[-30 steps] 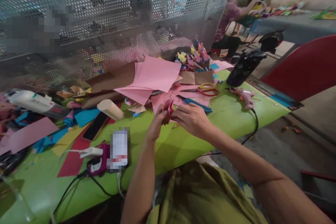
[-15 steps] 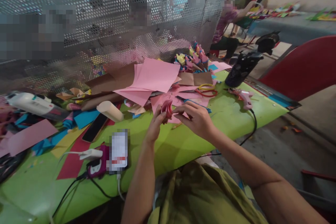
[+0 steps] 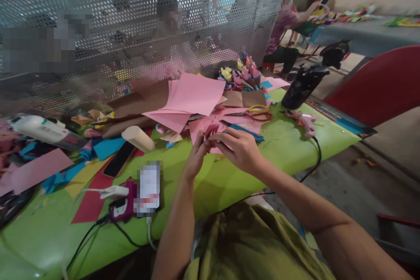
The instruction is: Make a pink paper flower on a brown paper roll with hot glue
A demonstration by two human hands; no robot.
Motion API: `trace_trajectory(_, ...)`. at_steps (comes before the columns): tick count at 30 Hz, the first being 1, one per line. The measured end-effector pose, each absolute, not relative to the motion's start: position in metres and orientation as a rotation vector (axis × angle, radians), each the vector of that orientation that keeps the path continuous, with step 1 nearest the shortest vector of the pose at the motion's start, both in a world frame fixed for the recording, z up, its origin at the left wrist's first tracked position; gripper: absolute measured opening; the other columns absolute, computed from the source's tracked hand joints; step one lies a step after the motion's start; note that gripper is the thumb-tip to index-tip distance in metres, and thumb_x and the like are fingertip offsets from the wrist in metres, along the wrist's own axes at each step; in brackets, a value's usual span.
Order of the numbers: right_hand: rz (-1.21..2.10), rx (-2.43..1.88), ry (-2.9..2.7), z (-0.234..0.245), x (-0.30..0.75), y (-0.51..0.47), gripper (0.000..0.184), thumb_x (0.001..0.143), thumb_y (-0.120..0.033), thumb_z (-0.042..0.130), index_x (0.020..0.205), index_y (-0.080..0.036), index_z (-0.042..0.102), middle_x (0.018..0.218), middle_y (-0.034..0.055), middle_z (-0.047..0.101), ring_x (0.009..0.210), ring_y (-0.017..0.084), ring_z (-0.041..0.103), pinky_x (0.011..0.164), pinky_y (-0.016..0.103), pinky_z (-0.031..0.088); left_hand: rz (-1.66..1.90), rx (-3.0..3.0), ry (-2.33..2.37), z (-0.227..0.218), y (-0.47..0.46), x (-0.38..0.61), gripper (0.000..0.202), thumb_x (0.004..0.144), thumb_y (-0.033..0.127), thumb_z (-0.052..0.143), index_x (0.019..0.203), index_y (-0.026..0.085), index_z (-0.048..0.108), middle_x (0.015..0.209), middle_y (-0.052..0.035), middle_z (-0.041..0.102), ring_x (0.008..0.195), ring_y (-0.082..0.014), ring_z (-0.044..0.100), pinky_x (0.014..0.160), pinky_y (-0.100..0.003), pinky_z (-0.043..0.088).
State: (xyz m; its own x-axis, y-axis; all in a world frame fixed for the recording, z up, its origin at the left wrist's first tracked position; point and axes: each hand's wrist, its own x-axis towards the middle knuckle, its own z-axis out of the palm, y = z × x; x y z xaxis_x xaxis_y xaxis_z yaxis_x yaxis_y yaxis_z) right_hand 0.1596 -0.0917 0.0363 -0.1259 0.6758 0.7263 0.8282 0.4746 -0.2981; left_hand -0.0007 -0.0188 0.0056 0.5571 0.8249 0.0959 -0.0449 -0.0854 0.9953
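Pink layered paper (image 3: pixel 211 130), its layers seemingly formed but shaping unfinished, sits pinched in our left hand (image 3: pixel 196 154), our right hand (image 3: pixel 241 148) touching its edge (pinching or not, we cannot tell), with loose pink sheets (image 3: pixel 198 94) beyond our grip.

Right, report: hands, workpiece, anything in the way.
Left hand holding folded pink paper. Right hand touching it. Blue tool just beyond right hand, apparently not blocking.
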Motion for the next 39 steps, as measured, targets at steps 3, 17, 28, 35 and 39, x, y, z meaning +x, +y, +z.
trace_trajectory(3, -0.366, -1.318, -1.896, 0.036, 0.161, -0.092, 0.02, 0.102, -0.022, 0.051, 0.104, -0.02, 0.071, 0.079, 0.0039, 0.068, 0.067, 0.015, 0.059, 0.064, 0.028, 0.039, 0.842, 1.467, 0.694, 0.004, -0.018, 0.0, 0.026, 0.091, 0.046, 0.059, 0.102, 0.023, 0.057, 0.08, 0.0023, 0.052, 0.072, -0.013, 0.046, 0.07, -0.027, 0.043)
trace_trajectory(17, -0.114, -1.384, -1.944, 0.045, 0.168, -0.087, 0.013, 0.092, -0.02, 0.064, 0.09, -0.022, 0.077, 0.084, 0.0042, 0.074, 0.074, 0.017, 0.067, 0.064, 0.027, 0.042, 0.799, 1.629, 0.73, 0.019, -0.023, 0.002, 0.037, 0.092, 0.054, 0.058, 0.113, 0.023, 0.059, 0.101, -0.0032, 0.06, 0.097, -0.0194, 0.055, 0.084, -0.029, 0.046)
trace_trajectory(28, 0.092, -1.402, -1.94, 0.05, 0.17, -0.088, 0.015, 0.09, -0.016, 0.066, 0.094, -0.022, 0.079, 0.092, 0.0049, 0.076, 0.07, 0.014, 0.066, 0.065, 0.024, 0.044, 0.813, 1.545, 0.716, 0.019, -0.025, 0.003, 0.04, 0.09, 0.057, 0.061, 0.111, 0.023, 0.059, 0.098, -0.0037, 0.06, 0.092, -0.019, 0.053, 0.08, -0.028, 0.046)
trace_trajectory(35, 0.029, -1.423, -1.94, 0.049, 0.168, -0.087, 0.015, 0.086, -0.012, 0.063, 0.089, -0.02, 0.075, 0.087, 0.0043, 0.074, 0.072, 0.015, 0.065, 0.064, 0.025, 0.042, 0.813, 1.534, 0.705, 0.017, -0.024, 0.004, 0.036, 0.091, 0.055, 0.06, 0.109, 0.023, 0.059, 0.094, -0.0028, 0.059, 0.085, -0.0173, 0.052, 0.076, -0.028, 0.046)
trace_trajectory(39, 0.04, -1.428, -1.945, 0.051, 0.168, -0.088, 0.015, 0.085, -0.01, 0.062, 0.088, -0.019, 0.074, 0.086, 0.0044, 0.074, 0.071, 0.015, 0.064, 0.063, 0.025, 0.041, 0.807, 1.533, 0.694, 0.017, -0.024, 0.004, 0.036, 0.091, 0.055, 0.06, 0.107, 0.023, 0.059, 0.094, -0.0028, 0.06, 0.085, -0.0173, 0.053, 0.074, -0.028, 0.047)
